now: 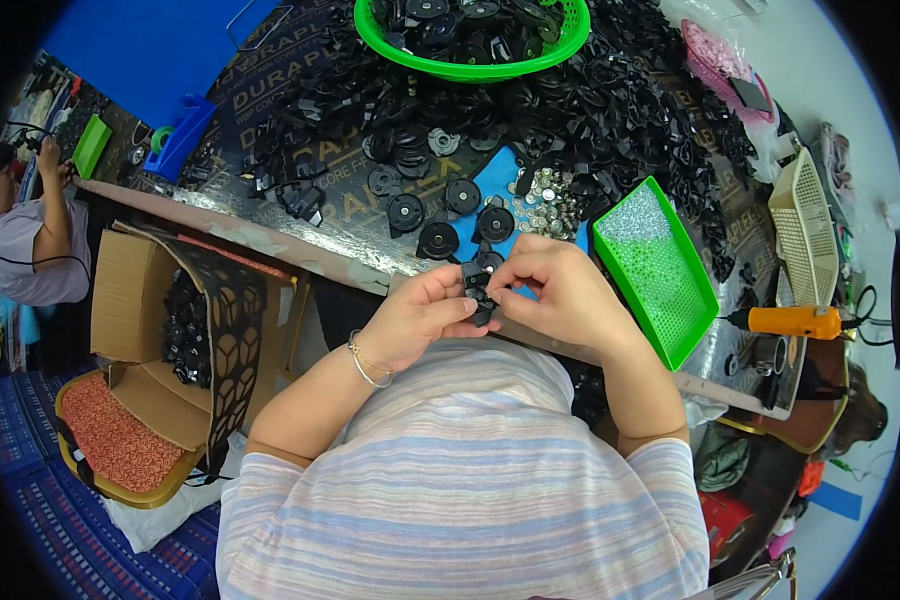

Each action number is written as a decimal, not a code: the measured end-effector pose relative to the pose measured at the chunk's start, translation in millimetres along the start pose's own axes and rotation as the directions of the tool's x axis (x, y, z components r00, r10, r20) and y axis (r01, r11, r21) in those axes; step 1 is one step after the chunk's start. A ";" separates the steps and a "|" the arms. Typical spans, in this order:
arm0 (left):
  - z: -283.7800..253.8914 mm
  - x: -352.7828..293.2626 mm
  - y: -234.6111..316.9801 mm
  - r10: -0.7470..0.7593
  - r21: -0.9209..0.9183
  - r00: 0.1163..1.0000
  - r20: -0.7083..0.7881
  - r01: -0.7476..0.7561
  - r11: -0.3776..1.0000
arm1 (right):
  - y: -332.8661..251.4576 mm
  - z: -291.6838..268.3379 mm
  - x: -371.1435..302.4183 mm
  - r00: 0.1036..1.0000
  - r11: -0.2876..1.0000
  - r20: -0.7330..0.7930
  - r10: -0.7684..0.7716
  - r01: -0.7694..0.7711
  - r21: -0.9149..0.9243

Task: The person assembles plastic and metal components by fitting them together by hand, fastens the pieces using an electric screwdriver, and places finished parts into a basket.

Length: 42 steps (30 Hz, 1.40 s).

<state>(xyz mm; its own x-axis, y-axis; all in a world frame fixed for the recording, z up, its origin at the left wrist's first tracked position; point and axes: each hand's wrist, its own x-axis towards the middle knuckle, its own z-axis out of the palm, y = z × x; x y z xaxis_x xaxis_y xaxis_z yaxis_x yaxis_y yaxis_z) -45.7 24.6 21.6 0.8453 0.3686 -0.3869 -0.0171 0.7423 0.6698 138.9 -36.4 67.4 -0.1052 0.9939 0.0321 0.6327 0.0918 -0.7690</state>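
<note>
I pinch a small black plastic part (478, 290) between my left hand (420, 318) and right hand (560, 290); loosening either fingertip hold could drop it below the grip, into my lap.

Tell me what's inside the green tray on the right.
The green tray is filled with a layer of tiny shiny beads or studs, too small to identify. They cover its floor, so nothing beneath them shows.

Small part (478, 290) showing black between both hands. Rectangular tray (660, 268) glinting bright green — round basket (470, 62) matching it. Mat (495, 185) peeking blue under black discs (438, 238). Shirt (470, 500) running pastel stripes (blue, pink, white). Tool (792, 321) glowing orange.
</note>
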 end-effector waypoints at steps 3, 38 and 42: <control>-1.4 -0.8 -1.8 -0.010 0.007 1.000 0.003 0.010 1.000 | -3.3 2.2 -0.6 0.999 0.998 -0.038 0.031 -0.032 -0.045; -22.9 -47.4 0.6 0.163 -0.039 0.983 -0.088 -0.167 0.985 | 51.2 38.3 164.9 0.958 0.800 -0.151 -0.243 0.110 -0.590; -21.6 -45.0 2.6 0.132 -0.055 0.988 -0.080 -0.137 0.989 | 47.2 18.8 141.9 0.926 0.897 -0.258 -0.276 0.151 -0.416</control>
<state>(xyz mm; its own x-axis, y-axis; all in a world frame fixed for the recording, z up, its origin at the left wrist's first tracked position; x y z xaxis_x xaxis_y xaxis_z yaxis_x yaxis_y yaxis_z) -95.3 22.0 27.0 0.7902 0.5068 -0.3445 -0.1617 0.7146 0.6806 139.4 107.9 23.7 -0.0737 0.9106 0.4066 0.8705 0.2577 -0.4194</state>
